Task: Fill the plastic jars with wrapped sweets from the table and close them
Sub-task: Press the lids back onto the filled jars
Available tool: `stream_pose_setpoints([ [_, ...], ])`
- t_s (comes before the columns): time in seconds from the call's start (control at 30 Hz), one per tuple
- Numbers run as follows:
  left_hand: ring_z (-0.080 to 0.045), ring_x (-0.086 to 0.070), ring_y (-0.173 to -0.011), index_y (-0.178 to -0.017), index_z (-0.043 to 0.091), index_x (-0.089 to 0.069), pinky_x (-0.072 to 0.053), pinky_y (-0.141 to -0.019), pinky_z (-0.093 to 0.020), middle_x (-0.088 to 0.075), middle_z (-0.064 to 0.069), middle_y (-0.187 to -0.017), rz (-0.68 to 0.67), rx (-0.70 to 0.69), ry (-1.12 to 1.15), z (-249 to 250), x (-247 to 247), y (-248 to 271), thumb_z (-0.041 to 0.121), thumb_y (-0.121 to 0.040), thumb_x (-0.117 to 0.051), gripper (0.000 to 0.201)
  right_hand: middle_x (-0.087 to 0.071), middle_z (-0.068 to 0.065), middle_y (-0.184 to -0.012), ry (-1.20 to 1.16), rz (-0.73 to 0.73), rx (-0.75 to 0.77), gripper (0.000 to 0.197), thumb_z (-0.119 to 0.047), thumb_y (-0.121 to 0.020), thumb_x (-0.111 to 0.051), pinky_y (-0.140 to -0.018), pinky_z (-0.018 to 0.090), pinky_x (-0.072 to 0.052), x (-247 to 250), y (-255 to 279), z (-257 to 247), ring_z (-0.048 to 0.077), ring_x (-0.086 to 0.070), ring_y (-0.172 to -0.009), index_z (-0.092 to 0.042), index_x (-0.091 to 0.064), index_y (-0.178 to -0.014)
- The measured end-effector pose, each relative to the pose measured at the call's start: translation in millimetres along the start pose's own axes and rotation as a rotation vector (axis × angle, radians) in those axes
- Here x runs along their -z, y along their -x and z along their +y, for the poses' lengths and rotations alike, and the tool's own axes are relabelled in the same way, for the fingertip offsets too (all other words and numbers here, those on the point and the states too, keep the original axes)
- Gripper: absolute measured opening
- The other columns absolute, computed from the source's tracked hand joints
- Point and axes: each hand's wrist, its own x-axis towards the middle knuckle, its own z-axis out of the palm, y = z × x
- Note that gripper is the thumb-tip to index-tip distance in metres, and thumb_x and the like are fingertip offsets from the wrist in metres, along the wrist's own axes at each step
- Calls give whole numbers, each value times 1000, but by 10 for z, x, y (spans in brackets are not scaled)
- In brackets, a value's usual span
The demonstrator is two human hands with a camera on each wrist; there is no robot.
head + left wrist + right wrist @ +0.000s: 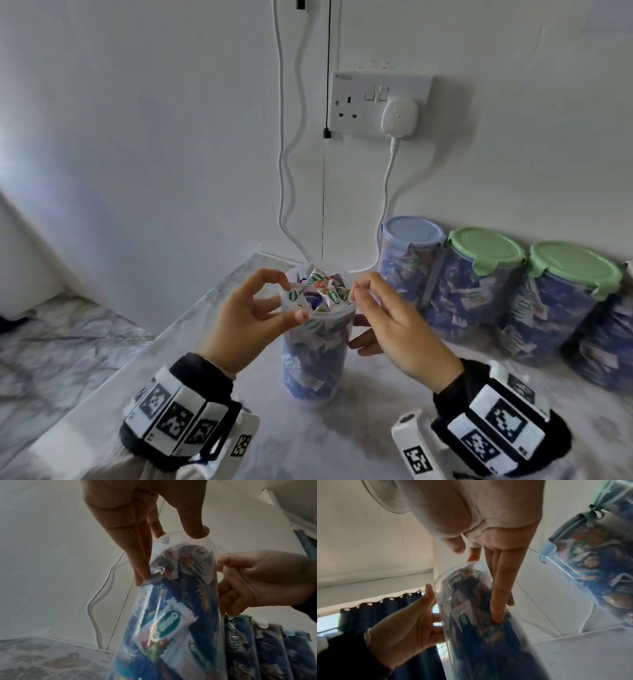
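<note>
Standing upright on the marble-patterned table (376, 394), the open clear plastic jar (313, 359) sits between both hands with no lid on it and is packed to above its rim with wrapped sweets (317, 294). The left hand (239, 318) meets the jar at the rim on its own side: the thumb tip and the curled index finger touch the rim edge, and in the left wrist view the remaining fingers (137, 561) extend straight down along the outer wall. Whether this contact is a pinch or only a touch cannot be told. The right hand (394, 325) meets the jar on the opposite side: its thumb and index finger come together at the rim, close to the topmost wrappers, and the right wrist view shows the other fingers (500, 595) lying straight against the jar wall. Whether a wrapper is caught between the thumb and index finger cannot be told. Beyond the right hand, away from the grip, four filled jars stand in a row against the wall: one with a blue lid (412, 231), two with green lids (486, 246), and one cut off at the frame edge. Above the open jar, a white double socket (376, 102) carries a white plug (400, 116), and white cables (284, 154) hang down behind the jar.
</note>
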Motion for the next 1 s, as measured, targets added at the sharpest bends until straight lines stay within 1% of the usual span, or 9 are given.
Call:
stream_pose_setpoints([
  [0.13, -13, -71, -68, -96, 6, -47, -52, -60, -15, -74, -7, -74, 2, 37, 61, 87, 33, 416, 15, -66, -69, 39, -60, 14, -95, -26, -157, -107, 20, -46, -93, -40, -73, 40, -60, 5, 287, -213, 30, -70, -77, -29, -47, -86],
  [0.27, -19, -72, -73, -97, 0, -45, -53, -59, -17, -73, -16, -80, 18, 46, 125, 113, 53, 717, 9, -63, -71, 44, -59, 25, -99, 59, -299, -146, 17, -43, -95, -43, -74, 40, -57, 3, 469, -321, 31, -69, -77, -28, -47, -89],
  [0.33, -21, -72, -78, -99, 1, -45, -54, -63, -19, -73, -17, -86, 1, 42, 152, 105, 67, 809, 20, -59, -79, 56, -64, 17, -79, 245, -238, -36, 12, -39, -95, -49, -67, 38, -57, 1, 496, -338, 26, -66, -66, -30, -53, -88],
  [0.4, -24, -71, -85, -102, 4, -46, -55, -68, -22, -72, -17, -93, -20, 43, 157, 80, 91, 865, 33, -56, -85, 67, -63, -6, -63, 454, -42, 169, 13, -37, -90, -58, -60, 24, -51, 10, 476, -367, 6, -61, -58, -27, -63, -84],
  [0.5, -24, -71, -88, -104, 11, -50, -55, -71, -23, -72, -15, -97, -12, 47, 123, 53, 120, 906, 43, -55, -86, 69, -66, -20, -79, 618, 59, 419, 15, -43, -82, -69, -71, 12, -44, -5, 395, -575, -2, -60, -77, -29, -72, -86],
  [0.63, -22, -67, -100, -107, 38, -56, -53, -85, -32, -71, -3, -107, -48, 45, -9, 38, 178, 942, 58, -56, -81, 60, -59, -15, -127, 644, -421, 387, 43, -26, -78, -76, -95, -1, -27, -72, 207, -821, -8, -45, -120, -33, -65, -119],
  [0.73, -11, -65, -103, -112, 58, -51, -52, -86, -25, -70, 4, -109, -22, 60, -78, -3, 321, 986, 69, -49, -77, 69, -52, -13, -138, 756, -648, 290, 47, -21, -79, -74, -104, 13, -33, -176, 77, -819, -7, -43, -126, -35, -62, -123],
  [0.87, -2, -61, -104, -108, 69, -45, -48, -93, -27, -63, 10, -110, 33, 169, -323, -147, 641, 1049, 82, -38, -68, 75, -62, -10, -126, 775, -658, 236, 35, -24, -79, -75, -104, 27, -40, -271, -27, -755, -2, -51, -121, -25, -71, -113],
  [1.0, -12, -52, -118, -118, 51, -42, -40, -97, -23, -57, 2, -114, 4, 357, -591, -359, 855, 1060, 49, -64, -78, 65, -73, -13, -95, 791, -681, 261, 19, -24, -79, -74, -87, 31, -48, -330, -74, -725, 3, -64, -97, -21, -76, -98],
])
